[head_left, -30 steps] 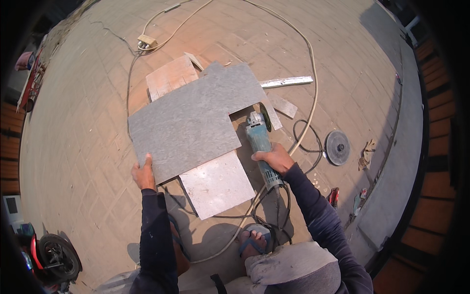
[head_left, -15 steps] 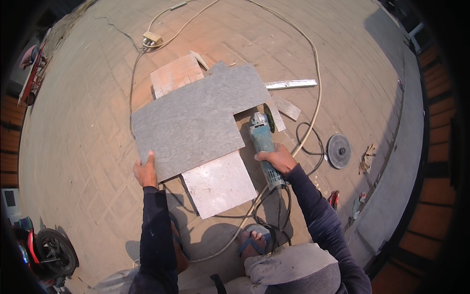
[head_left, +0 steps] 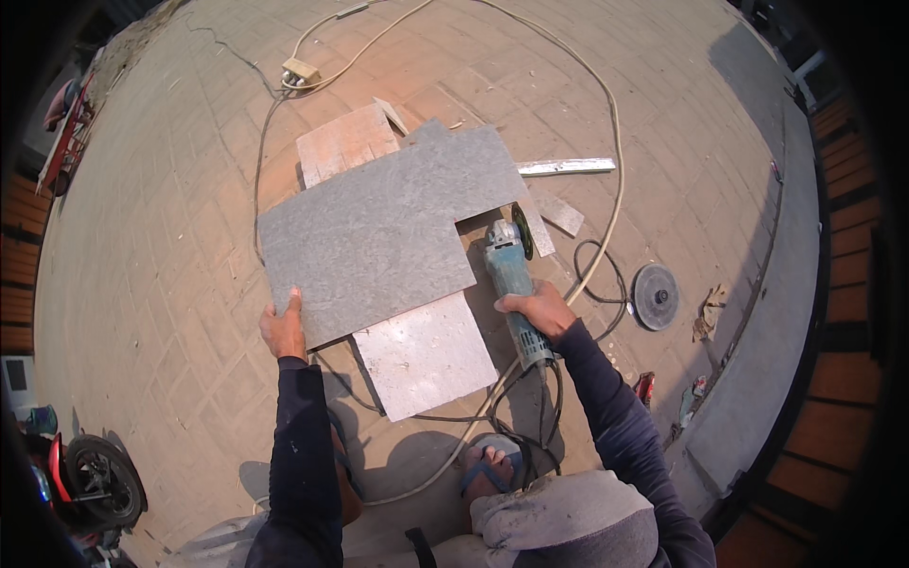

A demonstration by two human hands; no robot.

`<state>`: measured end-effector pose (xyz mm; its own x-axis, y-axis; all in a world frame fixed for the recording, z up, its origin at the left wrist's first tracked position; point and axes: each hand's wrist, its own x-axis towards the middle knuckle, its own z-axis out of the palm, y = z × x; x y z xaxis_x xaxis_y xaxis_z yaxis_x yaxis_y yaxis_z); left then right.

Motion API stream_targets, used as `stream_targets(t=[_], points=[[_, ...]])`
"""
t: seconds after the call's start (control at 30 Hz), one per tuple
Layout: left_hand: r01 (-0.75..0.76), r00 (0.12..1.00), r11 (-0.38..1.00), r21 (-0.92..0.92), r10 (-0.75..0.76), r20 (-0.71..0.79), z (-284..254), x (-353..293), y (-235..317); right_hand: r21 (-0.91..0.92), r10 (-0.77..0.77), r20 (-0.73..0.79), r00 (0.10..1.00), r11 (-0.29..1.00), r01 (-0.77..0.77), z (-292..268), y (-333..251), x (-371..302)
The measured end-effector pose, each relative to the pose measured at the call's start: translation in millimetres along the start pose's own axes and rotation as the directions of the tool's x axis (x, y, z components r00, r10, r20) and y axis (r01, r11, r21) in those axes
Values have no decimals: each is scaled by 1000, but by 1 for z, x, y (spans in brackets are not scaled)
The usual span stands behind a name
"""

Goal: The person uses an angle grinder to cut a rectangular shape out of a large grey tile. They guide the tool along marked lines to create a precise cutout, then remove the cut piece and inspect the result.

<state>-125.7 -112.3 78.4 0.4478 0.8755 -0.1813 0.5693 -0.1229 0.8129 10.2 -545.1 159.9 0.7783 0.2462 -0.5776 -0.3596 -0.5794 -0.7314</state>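
A large grey tile (head_left: pixel 369 241) with a rectangular notch in its right part lies raised on other slabs. My left hand (head_left: pixel 284 327) grips its near left corner, thumb on top; the fingers underneath are hidden. In my right hand (head_left: pixel 542 310) is a teal angle grinder (head_left: pixel 509 270), held around its body. The grinder's disc (head_left: pixel 522 232) stands on edge at the right side of the notch, against the narrow strip of tile there. Whether the disc spins cannot be seen. A pale slab (head_left: pixel 426 358) sticks out from under the tile's near edge.
A dusty pinkish slab (head_left: pixel 346 144) lies beyond the tile. To the right are a whitish bar (head_left: pixel 568 167), a tile offcut (head_left: pixel 561 215) and a round grey disc (head_left: pixel 656 296). Cable (head_left: pixel 617 142) loops around to a socket block (head_left: pixel 301 71). My sandalled foot (head_left: pixel 490 466) is close by.
The whole view has shifted slightly. Both hands, the grinder and the tile keep the same places relative to each other.
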Motion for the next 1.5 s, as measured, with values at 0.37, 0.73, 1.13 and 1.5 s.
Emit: stream_targets(t=[0.37, 0.73, 1.13, 1.5], points=[[90, 996, 956, 278, -87, -23, -15, -6, 33, 167, -14, 67, 998, 986, 3, 12, -19, -75], [-3, 996, 966, 259, 27, -89, 9, 0, 21, 88, -26, 14, 1000, 996, 25, 9, -13, -82], [-1, 999, 960, 278, 15, -49, 9, -1, 19, 13, 31, 2, 1000, 999, -31, 9, -6, -32], [-146, 912, 895, 422, 287, -294, 6, -23, 44, 161, -58, 34, 998, 986, 51, 9, -19, -73]])
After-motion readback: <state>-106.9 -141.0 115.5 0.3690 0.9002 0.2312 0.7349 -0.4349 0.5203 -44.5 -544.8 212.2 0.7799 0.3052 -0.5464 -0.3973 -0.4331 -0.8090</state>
